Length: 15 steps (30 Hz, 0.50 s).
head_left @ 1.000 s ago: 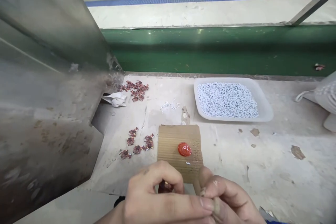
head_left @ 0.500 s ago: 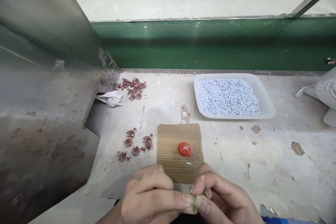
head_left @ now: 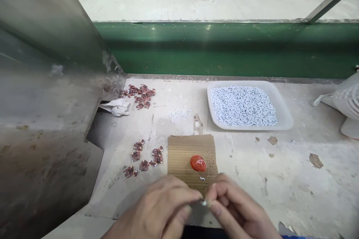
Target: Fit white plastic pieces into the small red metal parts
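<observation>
My left hand [head_left: 159, 209] and my right hand [head_left: 238, 211] meet at the bottom middle, fingertips pinched together on a tiny pale part that I cannot make out. Just beyond them lies a brown cardboard piece [head_left: 182, 155] with a red blob [head_left: 198, 163] and a small white part [head_left: 202, 178] on it. To its left sit several small dark red components [head_left: 146, 157] on the worn table. A white tray [head_left: 284, 119] filled with small white parts [head_left: 242, 106] stands to the right rear.
A steel machine housing [head_left: 47, 82] fills the left side. Another pile of red components [head_left: 140, 95], crumpled white paper [head_left: 116, 107] and loose white bits [head_left: 179, 112] lie behind. A green conveyor belt [head_left: 224, 50] runs along the back. A white bag [head_left: 347, 104] sits far right.
Both hands moved slightly forward and their fingertips came together in a finer pinch; the dark part seen earlier under the left fingers no longer shows. The view shifted a little.
</observation>
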Each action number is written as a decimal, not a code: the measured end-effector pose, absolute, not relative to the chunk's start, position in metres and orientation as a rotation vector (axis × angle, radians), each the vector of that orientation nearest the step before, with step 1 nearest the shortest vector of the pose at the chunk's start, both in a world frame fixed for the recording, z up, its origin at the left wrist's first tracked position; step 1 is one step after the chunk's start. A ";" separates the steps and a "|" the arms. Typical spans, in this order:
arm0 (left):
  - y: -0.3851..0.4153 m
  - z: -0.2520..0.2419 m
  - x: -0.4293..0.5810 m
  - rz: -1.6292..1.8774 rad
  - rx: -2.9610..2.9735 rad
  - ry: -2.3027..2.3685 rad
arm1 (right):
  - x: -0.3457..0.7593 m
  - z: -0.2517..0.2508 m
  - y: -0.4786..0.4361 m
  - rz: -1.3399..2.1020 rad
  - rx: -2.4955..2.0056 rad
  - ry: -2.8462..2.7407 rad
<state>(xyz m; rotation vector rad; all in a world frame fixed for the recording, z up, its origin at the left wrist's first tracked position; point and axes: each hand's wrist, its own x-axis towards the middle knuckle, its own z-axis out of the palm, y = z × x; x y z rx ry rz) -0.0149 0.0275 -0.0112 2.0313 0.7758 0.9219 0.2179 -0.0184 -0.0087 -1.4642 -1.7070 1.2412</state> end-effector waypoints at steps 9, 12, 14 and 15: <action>0.002 -0.035 -0.059 0.888 1.609 1.567 | 0.247 -0.023 0.033 0.541 -1.418 -2.493; 0.003 -0.032 -0.059 0.932 1.458 1.564 | 0.247 -0.021 0.038 0.471 -1.369 -2.609; 0.005 -0.028 -0.057 0.988 1.401 1.494 | 0.246 -0.017 0.040 0.433 -1.330 -2.640; 0.005 -0.025 -0.056 1.018 1.377 1.453 | 0.246 -0.015 0.041 0.414 -1.308 -2.647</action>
